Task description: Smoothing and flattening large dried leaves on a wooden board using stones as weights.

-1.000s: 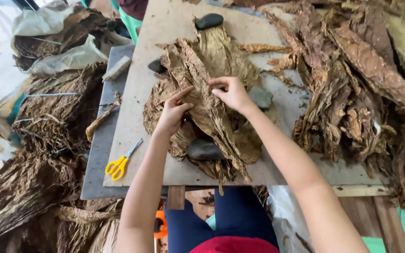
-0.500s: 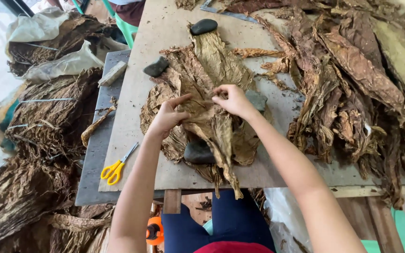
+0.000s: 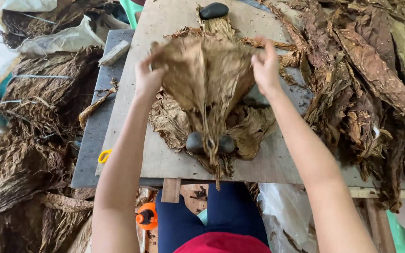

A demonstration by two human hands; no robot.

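Note:
I hold a large dried brown leaf (image 3: 206, 77) spread wide above a wooden board (image 3: 137, 154). My left hand (image 3: 147, 75) grips its left edge and my right hand (image 3: 266, 68) grips its right edge. The leaf fans out from its stem end, which lies near the board's front edge. Under it sits a stack of flattened leaves (image 3: 172, 122). A dark flat stone (image 3: 197, 142) rests on the stack near the stem, and another dark stone (image 3: 213, 10) lies at the far end.
A big heap of dried leaves (image 3: 366, 89) covers the board's right side. Bundled leaves (image 3: 38, 103) pile up on the left beside a grey slab (image 3: 87, 154). Yellow scissors (image 3: 104, 155) and an orange-capped bottle (image 3: 145, 217) sit near my left forearm.
Both hands moved apart and lifted, pulling the leaf open from a crumpled strip into a wide fan. The view tilted closer to the board.

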